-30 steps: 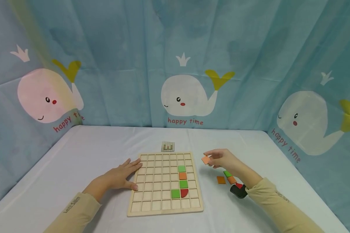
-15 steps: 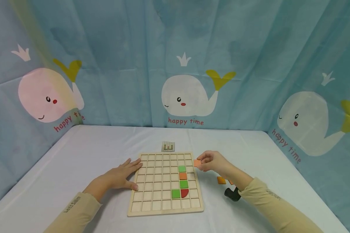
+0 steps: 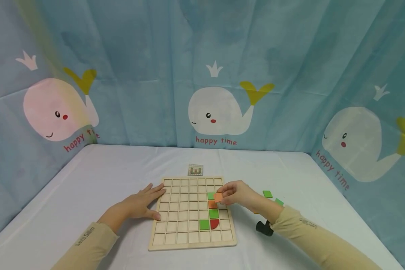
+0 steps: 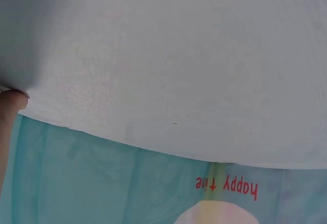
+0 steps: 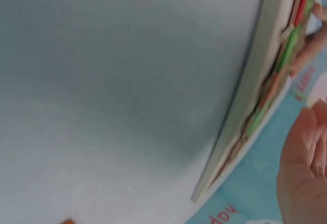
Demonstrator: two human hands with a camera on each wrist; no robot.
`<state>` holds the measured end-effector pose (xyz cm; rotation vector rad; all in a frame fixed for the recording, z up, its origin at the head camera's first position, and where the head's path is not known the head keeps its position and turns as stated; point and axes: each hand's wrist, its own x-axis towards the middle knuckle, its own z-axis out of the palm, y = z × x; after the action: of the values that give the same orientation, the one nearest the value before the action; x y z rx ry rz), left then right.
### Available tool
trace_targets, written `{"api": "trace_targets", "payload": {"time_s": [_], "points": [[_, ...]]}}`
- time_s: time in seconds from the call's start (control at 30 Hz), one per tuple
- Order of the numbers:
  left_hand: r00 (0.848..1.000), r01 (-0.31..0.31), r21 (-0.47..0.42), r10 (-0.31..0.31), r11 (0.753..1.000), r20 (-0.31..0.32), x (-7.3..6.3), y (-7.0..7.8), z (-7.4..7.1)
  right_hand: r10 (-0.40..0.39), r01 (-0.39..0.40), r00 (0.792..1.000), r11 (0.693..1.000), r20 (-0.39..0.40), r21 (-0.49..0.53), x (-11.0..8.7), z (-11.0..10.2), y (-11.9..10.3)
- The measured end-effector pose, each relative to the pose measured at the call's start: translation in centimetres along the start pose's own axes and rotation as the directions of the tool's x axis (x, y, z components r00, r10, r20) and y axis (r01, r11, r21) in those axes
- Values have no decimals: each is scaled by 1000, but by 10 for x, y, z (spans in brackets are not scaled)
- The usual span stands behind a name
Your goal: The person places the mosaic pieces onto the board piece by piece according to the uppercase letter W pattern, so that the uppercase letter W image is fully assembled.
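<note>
My right hand (image 3: 237,194) pinches an orange square tile (image 3: 218,197) between thumb and fingers, over the right side of the wooden grid board (image 3: 179,246). In the head view the tile overlaps a green tile (image 3: 210,196) and the top of an orange tile (image 3: 212,204) lying in the grid. Below these sit another green tile (image 3: 213,213), a red quarter-round tile (image 3: 215,224) and a green tile (image 3: 204,224) to its left. My left hand (image 3: 140,204) rests with spread fingers on the board's left edge. The right wrist view shows the board's side, with the held tile out of sight.
A small pattern card (image 3: 195,170) lies behind the board. To the right are loose green tiles (image 3: 267,194), partly behind my right forearm, and a black object (image 3: 264,228) by my right sleeve. A blue whale-print curtain (image 3: 148,75) surrounds the white table (image 3: 121,168).
My right hand has carried the orange tile leftward from beside the board to over its right columns. The left hand has stayed on the board's edge.
</note>
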<state>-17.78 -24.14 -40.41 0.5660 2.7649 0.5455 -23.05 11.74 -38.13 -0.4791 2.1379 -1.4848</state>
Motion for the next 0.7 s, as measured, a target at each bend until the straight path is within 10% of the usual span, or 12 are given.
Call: {"api": "trace_targets", "payload": {"time_s": [0.7], "points": [[1000, 4, -24, -4, 1000, -1, -1, 0, 0, -120, 94, 991, 944, -65, -316, 22, 43, 2]]}}
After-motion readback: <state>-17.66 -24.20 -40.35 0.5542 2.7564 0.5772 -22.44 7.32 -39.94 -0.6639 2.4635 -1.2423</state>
